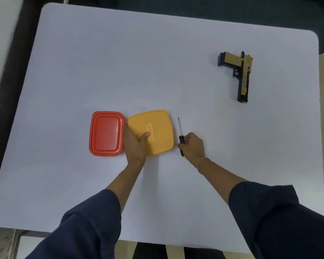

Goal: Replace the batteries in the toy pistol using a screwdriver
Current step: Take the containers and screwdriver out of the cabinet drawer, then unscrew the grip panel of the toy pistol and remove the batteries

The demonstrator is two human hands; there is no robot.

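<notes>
A white desk (157, 62) is carrying everything here, and the yellow box (155, 128) near its middle is serving as the landmark. The left hand (136, 146) is gripping the yellow box at its near left corner, with the thumb lying across the lid and the fingers hidden beneath or behind the edge. A red box (106, 134) with its lid on is sitting just beside the yellow box on the left, almost touching the left hand. On the right of the yellow box, a screwdriver (180, 136) is lying on the desk with its thin shaft pointing away from the person. The right hand (193, 146) is closing around its black handle, fingers curled on it. The toy pistol (239, 71), black and tan, is lying flat well apart from the yellow box, far off to the right and farther back, untouched by either hand. Dark blue sleeves (94, 221) are covering both forearms.
</notes>
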